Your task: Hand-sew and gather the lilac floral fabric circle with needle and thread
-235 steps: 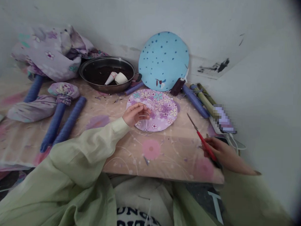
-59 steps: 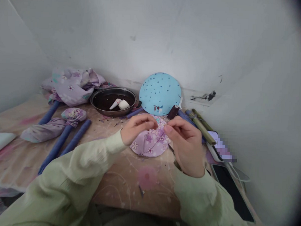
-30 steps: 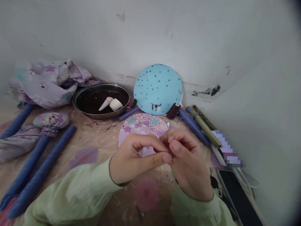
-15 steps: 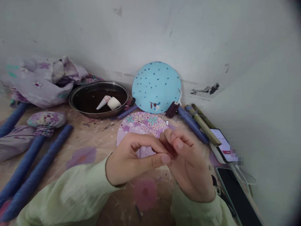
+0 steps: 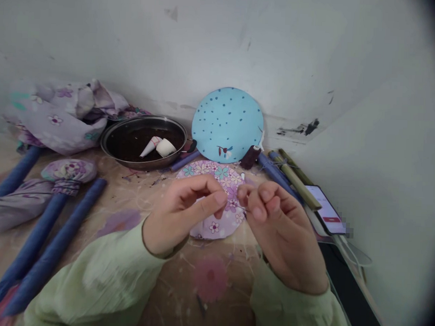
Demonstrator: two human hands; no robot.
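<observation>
My left hand (image 5: 183, 216) is closed in a pinch, thumb against bent forefinger; anything held there is too fine to make out. A small gap to its right, my right hand (image 5: 288, 237) is also pinched with curled fingers. A faint thin line shows near its fingertips, too small to name. Beneath and behind both hands lies a round lilac floral fabric piece (image 5: 215, 227), partly covered by them. Behind it, a round light-blue dotted piece (image 5: 228, 123) leans against the wall. A dark thread spool (image 5: 250, 157) rests at its lower right edge.
At the back left, a metal pan (image 5: 126, 163) holds a white cone and a white roll. Blue wrapped rods (image 5: 65, 243) and bundled floral cloth (image 5: 65, 122) lie left. Bamboo sticks (image 5: 298, 185), a lit phone (image 5: 328, 212) and a dark phone (image 5: 352, 291) lie right.
My hands were together at the fingertips and have moved apart, the left one leftward and the right one rightward. More of the floral fabric piece shows between them.
</observation>
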